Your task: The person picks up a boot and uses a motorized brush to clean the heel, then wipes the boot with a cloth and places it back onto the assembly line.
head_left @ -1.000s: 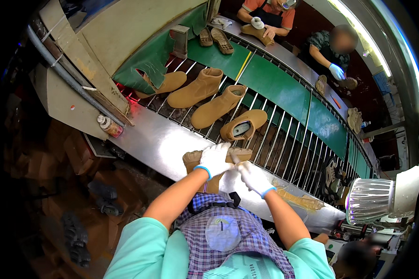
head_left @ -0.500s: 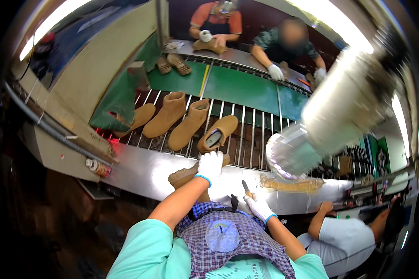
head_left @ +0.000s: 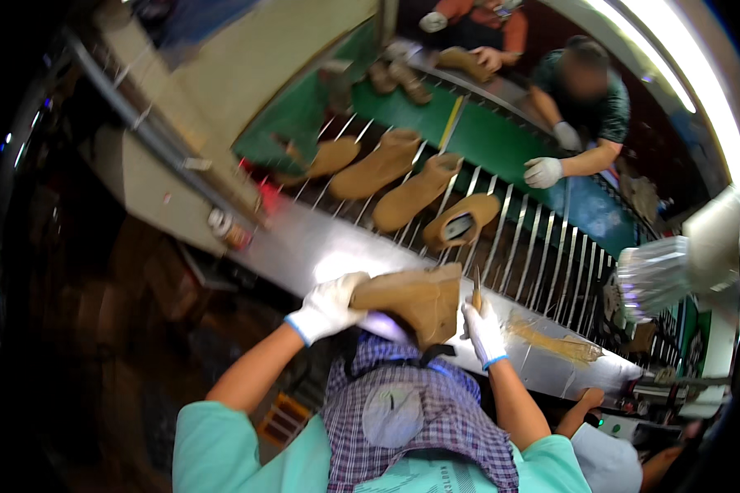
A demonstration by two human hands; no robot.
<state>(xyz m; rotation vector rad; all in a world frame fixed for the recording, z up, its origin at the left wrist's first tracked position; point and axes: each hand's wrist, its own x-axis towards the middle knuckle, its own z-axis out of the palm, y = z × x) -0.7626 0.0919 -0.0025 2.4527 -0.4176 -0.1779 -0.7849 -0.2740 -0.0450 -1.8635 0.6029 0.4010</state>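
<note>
tan boots [head_left: 390, 177] on slatted conveyor [head_left: 543, 255] | green belt [head_left: 501, 131] (far side) | brush [head_left: 658, 275]

Bright strip lights [head_left: 674, 74] run along the upper right rim and flare to white. Their glare pools on the steel bench [head_left: 337, 259], washing out its sheen. The left and lower left sink into deep shadow. Motion blur softens everything, most strongly the upper left. Fisheye distortion bends straight edges toward the dark circular rim.
</note>
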